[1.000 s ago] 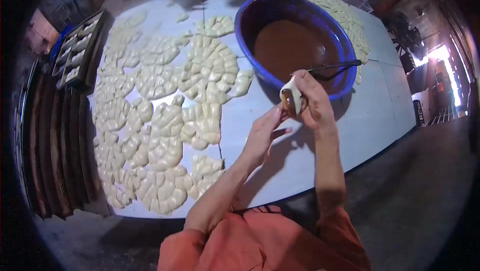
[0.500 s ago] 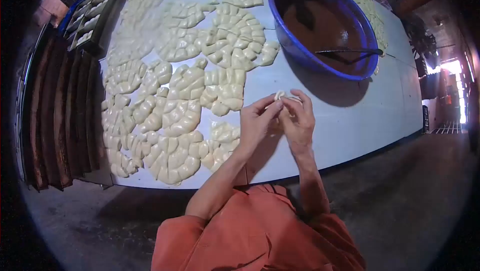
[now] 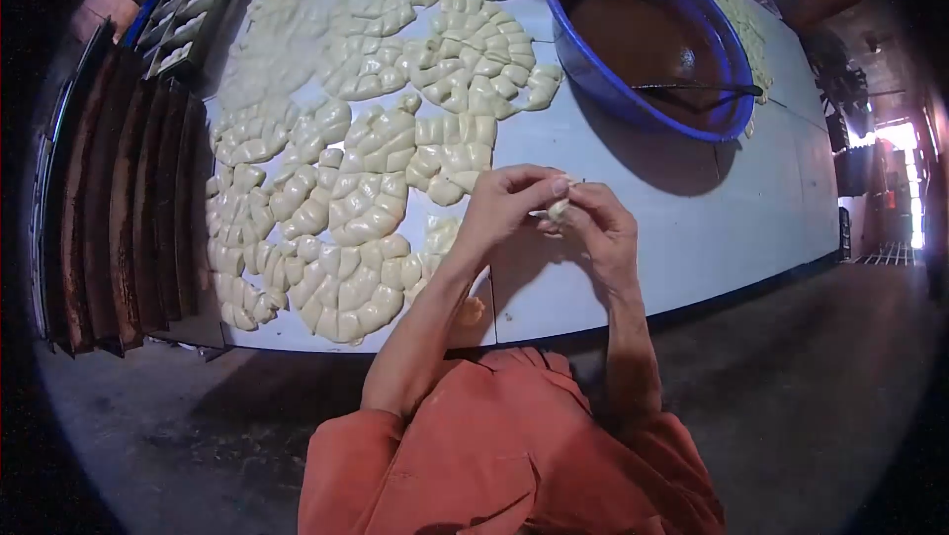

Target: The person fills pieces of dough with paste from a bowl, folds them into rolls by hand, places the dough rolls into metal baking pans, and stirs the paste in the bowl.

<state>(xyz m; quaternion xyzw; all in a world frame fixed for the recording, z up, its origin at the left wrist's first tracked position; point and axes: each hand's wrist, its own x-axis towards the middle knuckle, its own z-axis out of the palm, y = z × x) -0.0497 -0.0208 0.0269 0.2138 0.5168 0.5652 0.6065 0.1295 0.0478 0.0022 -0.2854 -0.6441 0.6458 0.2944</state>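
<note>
Dough (image 3: 560, 210) is up in our two hands, over the white table (image 3: 692, 248). On the left, we see brown panels (image 3: 124, 189) standing side by side. Next, pale lumps (image 3: 361, 209) lie on the table. Our left hand (image 3: 502, 211) pinches the dough in its fingers, and our right hand (image 3: 605, 233) pinches it too. Farther right, we see a blue tub (image 3: 598, 80) of brown mix (image 3: 638, 31), with a dark stick (image 3: 717, 89) across its rim.
</note>
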